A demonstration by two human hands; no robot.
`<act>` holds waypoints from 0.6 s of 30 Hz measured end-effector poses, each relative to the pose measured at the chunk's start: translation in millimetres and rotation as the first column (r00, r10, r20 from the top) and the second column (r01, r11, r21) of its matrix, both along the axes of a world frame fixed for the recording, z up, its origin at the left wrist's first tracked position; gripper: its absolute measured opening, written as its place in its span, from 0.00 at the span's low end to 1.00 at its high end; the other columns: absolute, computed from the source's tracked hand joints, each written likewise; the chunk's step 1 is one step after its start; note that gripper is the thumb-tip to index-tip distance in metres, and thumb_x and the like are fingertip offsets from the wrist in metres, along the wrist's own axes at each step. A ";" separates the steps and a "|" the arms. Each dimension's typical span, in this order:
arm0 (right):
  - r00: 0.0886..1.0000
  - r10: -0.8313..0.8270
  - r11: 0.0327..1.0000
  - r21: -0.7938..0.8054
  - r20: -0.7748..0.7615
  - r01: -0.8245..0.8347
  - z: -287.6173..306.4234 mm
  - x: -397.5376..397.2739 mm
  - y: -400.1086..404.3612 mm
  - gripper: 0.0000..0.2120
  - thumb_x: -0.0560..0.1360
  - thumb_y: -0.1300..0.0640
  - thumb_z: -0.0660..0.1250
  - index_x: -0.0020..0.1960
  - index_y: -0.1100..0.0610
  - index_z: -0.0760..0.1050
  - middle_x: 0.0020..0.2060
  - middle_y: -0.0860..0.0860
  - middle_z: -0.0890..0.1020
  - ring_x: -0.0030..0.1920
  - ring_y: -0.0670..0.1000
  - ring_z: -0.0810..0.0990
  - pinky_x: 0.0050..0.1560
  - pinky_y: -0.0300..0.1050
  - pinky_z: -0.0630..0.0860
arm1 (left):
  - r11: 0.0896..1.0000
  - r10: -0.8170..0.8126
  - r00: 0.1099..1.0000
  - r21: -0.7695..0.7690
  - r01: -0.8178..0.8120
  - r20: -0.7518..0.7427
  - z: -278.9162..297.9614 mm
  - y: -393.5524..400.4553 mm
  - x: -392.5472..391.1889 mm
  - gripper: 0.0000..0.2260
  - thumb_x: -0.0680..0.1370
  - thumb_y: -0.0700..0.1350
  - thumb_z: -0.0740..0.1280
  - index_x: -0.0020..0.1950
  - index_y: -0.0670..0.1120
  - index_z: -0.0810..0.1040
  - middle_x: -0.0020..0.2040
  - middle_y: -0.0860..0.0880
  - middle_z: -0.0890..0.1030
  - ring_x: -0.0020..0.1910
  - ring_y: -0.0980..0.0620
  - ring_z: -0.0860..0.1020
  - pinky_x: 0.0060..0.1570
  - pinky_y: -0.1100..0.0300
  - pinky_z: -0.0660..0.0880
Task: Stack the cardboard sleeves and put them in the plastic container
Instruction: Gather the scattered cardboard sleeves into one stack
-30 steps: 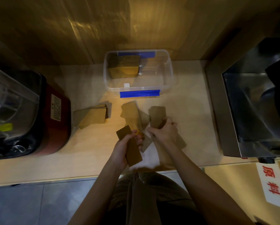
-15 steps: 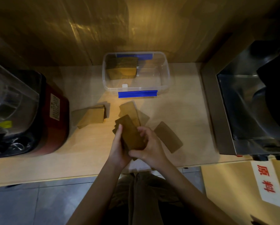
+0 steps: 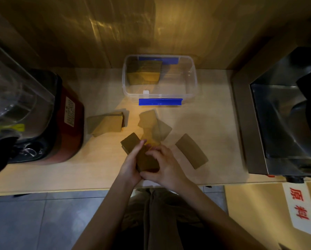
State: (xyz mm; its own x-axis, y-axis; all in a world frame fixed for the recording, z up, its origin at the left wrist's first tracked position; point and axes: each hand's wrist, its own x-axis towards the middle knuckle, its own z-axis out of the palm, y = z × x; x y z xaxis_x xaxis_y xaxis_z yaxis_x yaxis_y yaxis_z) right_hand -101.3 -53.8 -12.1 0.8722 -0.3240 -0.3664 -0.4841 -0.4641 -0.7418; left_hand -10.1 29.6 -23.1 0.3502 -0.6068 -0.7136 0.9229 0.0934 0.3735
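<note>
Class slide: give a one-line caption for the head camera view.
Both hands, left and right, square a stack of cardboard sleeves near the plastic container.

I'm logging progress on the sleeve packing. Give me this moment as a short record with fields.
left hand: left hand grips the held stack from its left side
right hand: right hand steadies the same stack from the right
container: plastic container, lid off, one sleeve bundle in its left half
counter, left: side pile near the red appliance
counter, middle: overlapping loose sleeves
counter, right: single sleeve, lying apart
</note>
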 end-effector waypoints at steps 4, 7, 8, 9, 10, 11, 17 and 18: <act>0.995 -0.104 0.983 0.151 0.008 0.101 -0.7 -10.3 -14.2 0.15 0.70 0.47 0.67 0.51 0.55 0.78 0.53 0.52 0.76 0.55 0.51 0.73 0.56 0.49 0.74 | 1.000 0.019 0.998 0.007 -0.018 -0.066 -3.0 4.2 1.8 0.05 0.74 0.48 0.64 0.46 0.48 0.78 0.38 0.50 0.79 0.36 0.54 0.81 0.37 0.59 0.79; 0.969 -0.247 0.967 0.061 0.014 0.246 -8.5 -24.0 -32.0 0.08 0.75 0.57 0.63 0.51 0.56 0.78 0.48 0.51 0.79 0.50 0.52 0.78 0.52 0.50 0.75 | 1.000 0.021 0.995 -0.003 -0.021 -0.098 -5.2 0.4 -0.9 0.06 0.71 0.47 0.67 0.47 0.48 0.77 0.37 0.49 0.81 0.35 0.53 0.81 0.39 0.56 0.79; 0.959 -0.285 0.958 -0.017 0.006 0.285 -14.3 -30.2 -37.9 0.09 0.76 0.58 0.62 0.54 0.56 0.78 0.51 0.53 0.80 0.51 0.53 0.78 0.53 0.50 0.75 | 1.000 0.022 0.994 0.002 -0.022 -0.105 -5.0 -1.4 -1.8 0.06 0.72 0.47 0.67 0.46 0.47 0.77 0.36 0.49 0.81 0.34 0.52 0.81 0.39 0.56 0.79; 0.948 -0.318 0.944 -0.091 -0.009 0.316 -21.9 -37.0 -43.6 0.11 0.76 0.57 0.61 0.57 0.56 0.76 0.54 0.55 0.80 0.53 0.54 0.78 0.53 0.49 0.74 | 1.000 0.020 0.994 0.010 -0.019 -0.108 -4.0 -3.1 -2.5 0.05 0.73 0.46 0.66 0.46 0.47 0.77 0.35 0.48 0.82 0.34 0.52 0.81 0.39 0.56 0.79; 0.938 -0.345 0.928 -0.165 -0.037 0.334 -28.2 -43.4 -48.3 0.14 0.76 0.55 0.61 0.60 0.56 0.74 0.57 0.56 0.79 0.56 0.55 0.77 0.55 0.49 0.73 | 1.000 0.015 0.994 0.016 -0.014 -0.110 -3.5 -4.2 -2.9 0.05 0.73 0.46 0.66 0.46 0.46 0.77 0.35 0.48 0.82 0.34 0.52 0.82 0.39 0.56 0.79; 0.929 -0.364 0.909 -0.242 -0.063 0.339 -34.3 -49.3 -52.4 0.17 0.76 0.53 0.60 0.63 0.56 0.72 0.61 0.57 0.77 0.59 0.56 0.75 0.57 0.49 0.72 | 1.000 0.006 0.994 0.016 -0.004 -0.111 -2.6 -5.0 -3.4 0.05 0.73 0.46 0.66 0.45 0.46 0.77 0.35 0.48 0.83 0.33 0.52 0.82 0.39 0.56 0.79; 0.889 -0.363 0.847 -0.496 -0.279 0.191 -55.1 -71.6 -59.9 0.28 0.73 0.50 0.63 0.71 0.54 0.60 0.70 0.60 0.63 0.70 0.62 0.60 0.66 0.57 0.62 | 0.998 -0.069 0.993 -0.017 0.068 -0.098 -7.3 -7.6 -7.0 0.11 0.66 0.48 0.70 0.46 0.47 0.77 0.38 0.48 0.82 0.37 0.51 0.81 0.46 0.53 0.76; 0.885 -0.361 0.845 -0.505 -0.294 0.177 -56.8 -72.7 -59.0 0.29 0.73 0.50 0.63 0.71 0.54 0.59 0.71 0.61 0.63 0.70 0.62 0.59 0.66 0.57 0.62 | 0.997 -0.073 0.993 -0.020 0.072 -0.096 -7.7 -8.5 -7.6 0.11 0.66 0.48 0.69 0.46 0.47 0.77 0.38 0.48 0.82 0.37 0.51 0.81 0.47 0.53 0.76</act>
